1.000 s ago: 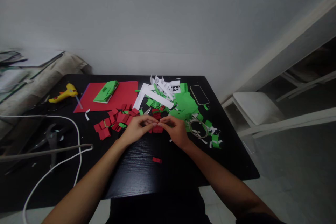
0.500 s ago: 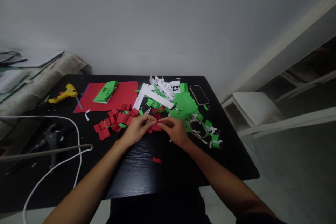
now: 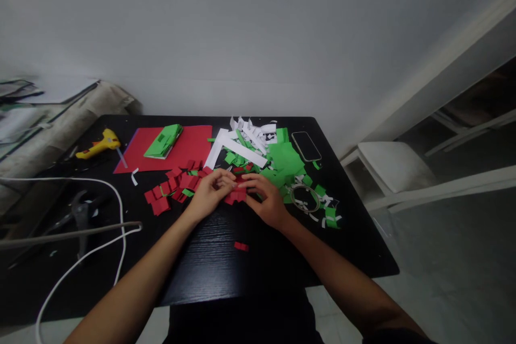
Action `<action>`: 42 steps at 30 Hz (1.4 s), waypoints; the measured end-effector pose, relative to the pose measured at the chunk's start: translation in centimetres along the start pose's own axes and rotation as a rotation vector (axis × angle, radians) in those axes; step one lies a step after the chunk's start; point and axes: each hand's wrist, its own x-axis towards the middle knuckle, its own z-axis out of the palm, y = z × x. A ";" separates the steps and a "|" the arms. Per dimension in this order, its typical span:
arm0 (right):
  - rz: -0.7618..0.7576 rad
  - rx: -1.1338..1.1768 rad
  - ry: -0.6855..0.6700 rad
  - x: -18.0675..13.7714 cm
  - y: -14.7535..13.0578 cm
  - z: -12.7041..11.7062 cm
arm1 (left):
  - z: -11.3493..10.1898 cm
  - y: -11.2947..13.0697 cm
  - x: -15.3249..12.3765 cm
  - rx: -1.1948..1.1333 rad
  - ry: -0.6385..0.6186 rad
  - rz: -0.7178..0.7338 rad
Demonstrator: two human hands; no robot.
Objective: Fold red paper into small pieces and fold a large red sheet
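Note:
Near the middle of the black table, a small piece of red paper lies between my two hands. My left hand is closed, thumb and fingers pinched at the left side of that piece. On the other side, the fingertips of my right hand hold the paper's right part, the thumb a little lower than the fingers. More red paper shows under the fingertips, and where it ends is partly hidden. Left of my left hand spreads a pile of folded red paper pieces. A tiny red folded piece lies closer to me.
Green paper sheets, white strips, a tape ring and a phone lie to the right and behind. At left are a yellow glue gun, a red sheet, green folded paper and a white cable.
My right hand's thumb and fingers have spread somewhat, and its thumb has come away from the left hand's fingertips. More red paper shows between the hands.

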 end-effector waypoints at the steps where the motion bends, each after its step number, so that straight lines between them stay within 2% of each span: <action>1: -0.025 -0.025 0.001 0.0 -0.1 0.0 | 0.0 0.0 0.0 -0.008 -0.001 0.001; 4: -0.077 -0.076 0.020 0.1 -0.4 0.0 | 0.2 0.3 -0.1 -0.026 -0.019 -0.005; 6: -0.051 -0.051 0.042 0.1 -0.4 0.1 | 0.2 0.6 -0.2 -0.033 -0.041 -0.014; 11: 0.195 0.112 0.141 0.2 0.6 0.3 | 0.2 1.3 -0.6 -0.057 -0.155 -0.079; 14: 0.271 0.200 0.173 0.3 1.1 0.4 | 0.3 1.3 -0.7 -0.084 -0.210 -0.108; 24: 0.254 0.197 0.168 0.2 1.6 0.6 | 0.7 0.5 -0.6 -0.005 -0.088 -0.018; 28: 0.205 0.099 0.194 0.2 1.4 0.4 | 0.7 0.0 -0.5 0.024 -0.012 0.058; 31: 0.236 0.096 0.175 0.1 1.2 0.3 | 0.6 0.0 -0.4 0.049 0.029 0.125; 35: 0.282 0.218 0.097 0.2 0.8 0.5 | 0.7 0.0 -0.5 0.074 0.039 0.190; 42: 0.316 0.299 0.104 0.3 0.3 0.5 | 0.9 0.7 -0.9 0.073 0.020 0.171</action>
